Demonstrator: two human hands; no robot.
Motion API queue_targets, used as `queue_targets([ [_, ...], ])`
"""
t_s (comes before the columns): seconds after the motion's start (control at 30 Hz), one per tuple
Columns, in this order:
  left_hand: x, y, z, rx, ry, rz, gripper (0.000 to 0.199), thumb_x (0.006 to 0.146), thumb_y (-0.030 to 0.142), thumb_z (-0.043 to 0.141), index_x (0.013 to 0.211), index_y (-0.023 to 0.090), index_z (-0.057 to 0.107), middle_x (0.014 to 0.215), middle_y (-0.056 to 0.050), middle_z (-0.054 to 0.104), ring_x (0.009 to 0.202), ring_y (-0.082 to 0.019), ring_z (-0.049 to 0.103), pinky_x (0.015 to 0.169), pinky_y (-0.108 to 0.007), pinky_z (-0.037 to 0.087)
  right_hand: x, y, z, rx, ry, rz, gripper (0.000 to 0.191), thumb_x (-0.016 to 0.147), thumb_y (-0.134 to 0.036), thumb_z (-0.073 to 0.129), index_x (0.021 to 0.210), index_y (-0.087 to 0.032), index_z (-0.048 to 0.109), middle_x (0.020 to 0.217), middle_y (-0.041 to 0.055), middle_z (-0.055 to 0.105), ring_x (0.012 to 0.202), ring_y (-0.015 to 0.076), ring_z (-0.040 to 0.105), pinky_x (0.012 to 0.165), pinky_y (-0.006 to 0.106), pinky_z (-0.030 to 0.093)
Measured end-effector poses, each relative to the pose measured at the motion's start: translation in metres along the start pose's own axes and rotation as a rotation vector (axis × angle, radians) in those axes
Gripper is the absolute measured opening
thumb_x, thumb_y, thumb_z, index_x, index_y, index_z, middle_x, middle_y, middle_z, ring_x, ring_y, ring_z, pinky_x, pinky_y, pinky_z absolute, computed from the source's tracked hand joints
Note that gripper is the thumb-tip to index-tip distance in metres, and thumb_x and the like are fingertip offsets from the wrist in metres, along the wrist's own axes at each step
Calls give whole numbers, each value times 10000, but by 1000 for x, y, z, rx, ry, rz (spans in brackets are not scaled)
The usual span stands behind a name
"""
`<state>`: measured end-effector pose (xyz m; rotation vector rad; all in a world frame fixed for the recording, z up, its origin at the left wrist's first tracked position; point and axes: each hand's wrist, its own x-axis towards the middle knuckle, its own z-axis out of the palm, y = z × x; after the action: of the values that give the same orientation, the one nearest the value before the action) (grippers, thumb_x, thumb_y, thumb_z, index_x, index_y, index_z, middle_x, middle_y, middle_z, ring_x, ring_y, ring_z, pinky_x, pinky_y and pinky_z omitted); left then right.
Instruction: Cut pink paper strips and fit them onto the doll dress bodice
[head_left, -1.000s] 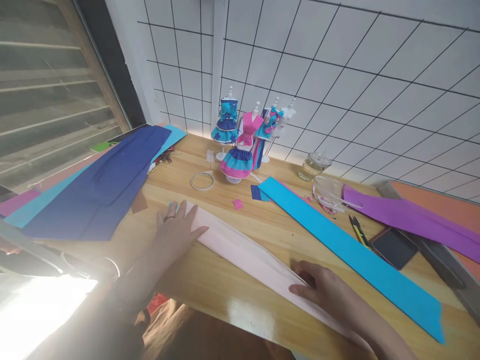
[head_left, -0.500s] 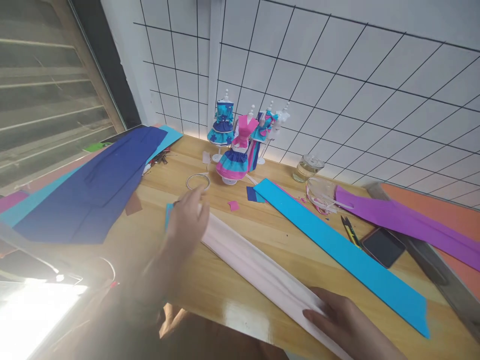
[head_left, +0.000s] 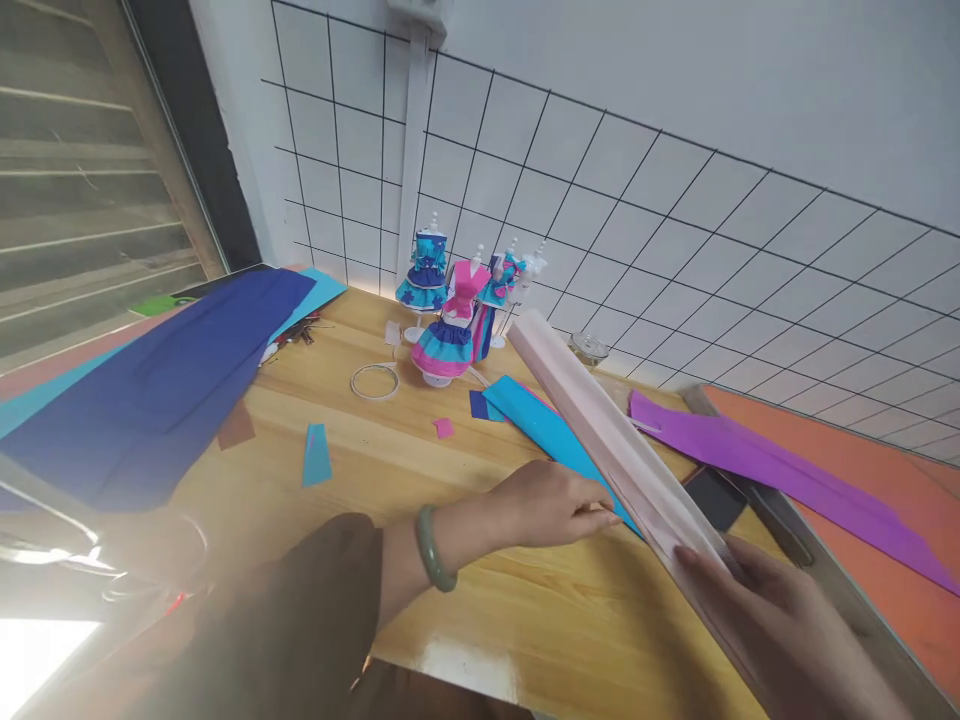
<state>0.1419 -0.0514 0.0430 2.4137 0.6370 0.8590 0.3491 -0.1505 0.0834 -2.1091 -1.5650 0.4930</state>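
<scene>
My right hand [head_left: 772, 600] is closed on a long pale pink folded strip [head_left: 600, 420], thumb on the near side. The strip is raised at a slant, its far end in front of the small dress forms. My left hand [head_left: 559, 505], a green bangle on its wrist, is at the pale strip's left edge, over the bright blue strip [head_left: 525, 405]. Its fingers are curled and drawn together; whether anything is between the tips I cannot make out. Part of the blue strip is hidden behind the pale one.
Several small dress forms in doll clothes [head_left: 454, 320] stand by the wall. Around them are a hoop [head_left: 375, 381], a teal scrap [head_left: 316, 455] and a glass [head_left: 589, 349]. Dark blue cloth [head_left: 180, 390] lies left, purple cloth [head_left: 780, 480] right, beside a partly hidden phone [head_left: 716, 497].
The pale strip has been lifted off the table and swung to the right over the blue strip. My left hand has left its far end and moved right, uncovering the teal scrap.
</scene>
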Motion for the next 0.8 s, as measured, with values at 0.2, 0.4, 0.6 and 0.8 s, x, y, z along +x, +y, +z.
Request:
queue_targets([
  [0.2,17,-48,23,-565,-169,-367,370,808,414,522,1078,171,594,730,-14,609,635,-122,572,523,-200,418,48,-15,48,115,34,49,320,731,-447,463,673,-165,604,463,-11,481,446,144,426,406,256,276],
  [0.4,16,-79,34,-1007,-82,-636,457,743,397,624,1090,118,519,701,-16,568,579,-110,571,567,-253,476,108,-14,89,192,70,19,255,643,-403,533,606,-154,572,453,-27,448,481,134,411,438,246,269],
  [0.6,14,-89,19,-1289,50,-746,429,686,408,690,953,115,524,799,-61,606,702,-137,630,764,-329,495,132,-32,113,307,-20,-36,297,646,-400,551,686,-117,632,580,22,602,578,178,527,512,258,371],
  [0.8,13,-96,7,-1259,11,-821,405,666,416,703,868,110,531,773,-78,621,696,-155,634,765,-356,494,126,-31,120,470,-126,2,455,727,-523,521,878,-115,654,778,59,683,686,201,592,586,260,419],
])
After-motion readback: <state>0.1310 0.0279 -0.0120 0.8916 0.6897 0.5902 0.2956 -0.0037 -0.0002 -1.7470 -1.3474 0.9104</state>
